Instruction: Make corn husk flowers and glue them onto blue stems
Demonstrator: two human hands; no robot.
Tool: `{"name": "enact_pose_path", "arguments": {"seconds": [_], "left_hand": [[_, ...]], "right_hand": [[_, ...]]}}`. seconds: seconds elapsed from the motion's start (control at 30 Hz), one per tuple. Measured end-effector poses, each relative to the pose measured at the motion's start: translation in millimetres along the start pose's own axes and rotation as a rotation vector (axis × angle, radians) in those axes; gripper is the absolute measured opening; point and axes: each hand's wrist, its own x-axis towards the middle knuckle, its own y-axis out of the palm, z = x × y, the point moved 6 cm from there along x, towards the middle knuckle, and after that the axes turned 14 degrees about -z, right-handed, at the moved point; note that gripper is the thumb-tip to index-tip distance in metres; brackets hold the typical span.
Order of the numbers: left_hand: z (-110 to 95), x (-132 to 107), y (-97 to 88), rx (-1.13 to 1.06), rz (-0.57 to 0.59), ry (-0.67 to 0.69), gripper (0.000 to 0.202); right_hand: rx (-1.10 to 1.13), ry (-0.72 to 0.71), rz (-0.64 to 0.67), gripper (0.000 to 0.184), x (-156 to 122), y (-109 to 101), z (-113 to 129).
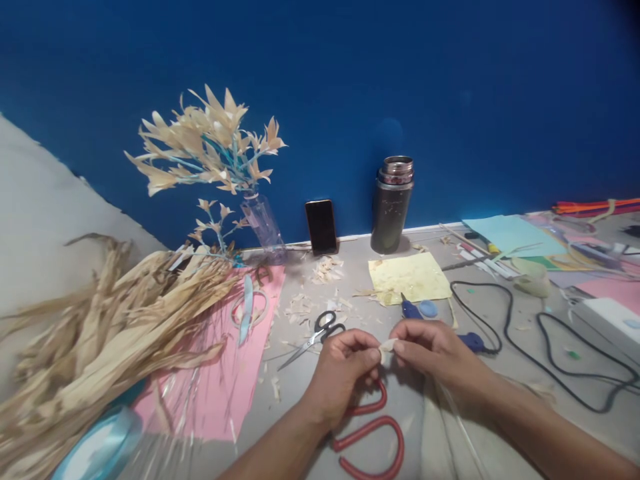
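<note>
My left hand and my right hand meet over the grey table, both pinching a small pale strip of dried husk between thumb and fingers. Under my left hand lies a red bent wire or pipe cleaner. Black-handled scissors lie just left of my left hand. A blue glue gun with a black cable rests behind my right hand.
A heap of dried corn husks and pink paper lie left. A bottle holding a husk-leaf branch, a phone and a steel flask stand by the blue wall. Yellow paper and coloured sheets lie right.
</note>
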Motion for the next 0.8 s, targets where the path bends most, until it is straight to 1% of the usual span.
{"name": "enact_pose_path", "arguments": {"seconds": [0.13,0.3,0.37,0.43,0.5,0.57,0.67,0.73,0.8], "left_hand": [[-1,-3,2.0,0.045,0.021,0.014,0.033],[3,-8,9.6,-0.033,0.143,-0.048,0.036],[4,-8,10.0,-0.033,0.159,-0.068,0.037],[3,-7,8.0,0.006,0.135,-0.063,0.034],[-1,-5,4.4,0.028,0.076,-0.022,0.031],[-7,-2,0.0,0.003,0.004,0.032,0.029],[-13,2,-7.1,-0.07,-0.093,0.079,0.024],[-17,4,-9.6,-0.111,-0.117,0.086,0.023],[-20,4,-10.0,-0.138,-0.11,0.086,0.023]], "right_hand": [[-0.003,0.022,-0.03,0.028,2,0,-4],[0.064,0.107,-0.002,0.024,0,7,-6],[0.082,0.114,0.005,0.024,-1,8,-5],[0.089,0.09,-0.015,0.023,-2,5,-3],[0.097,0.057,-0.061,0.022,-2,-1,-1],[0.109,0.032,-0.106,0.021,0,-6,0],[0.14,0.038,-0.119,0.019,3,-9,0],[0.192,0.066,-0.117,0.017,6,-10,-2],[0.246,0.081,-0.115,0.017,8,-12,-2]]}}
